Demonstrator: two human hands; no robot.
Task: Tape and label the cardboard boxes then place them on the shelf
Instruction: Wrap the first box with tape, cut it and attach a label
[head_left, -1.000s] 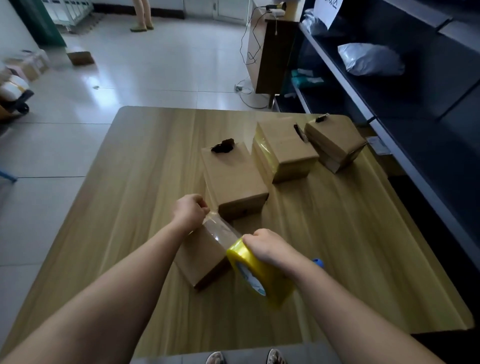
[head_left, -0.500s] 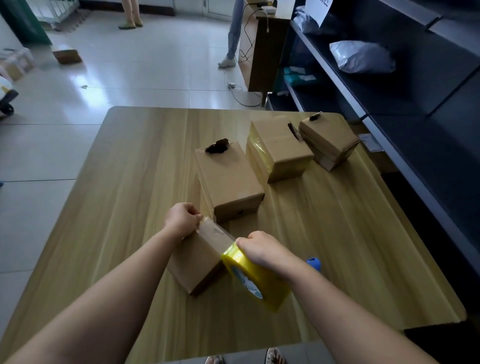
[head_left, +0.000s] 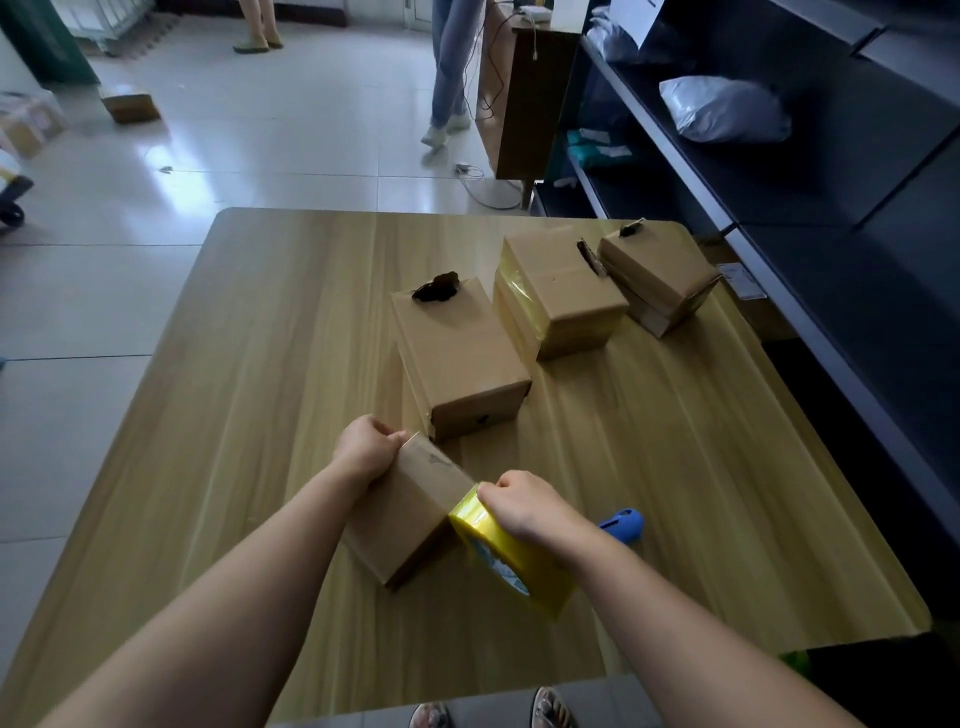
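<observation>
The tape roll (head_left: 511, 553) has dropped against the near box (head_left: 410, 512); left hand (head_left: 363, 447) pins the tape end, right hand (head_left: 522, 506) grips the roll, so sealing nears done.

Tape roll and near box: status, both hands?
Left hand pins tape end on near box. Right hand grips yellow tape roll at box edge. Three more boxes behind; blue cutter beside, nothing blocking.

Wooden table (head_left: 291, 332), four cardboard boxes (head_left: 457, 358), blue tool (head_left: 623, 524)
</observation>
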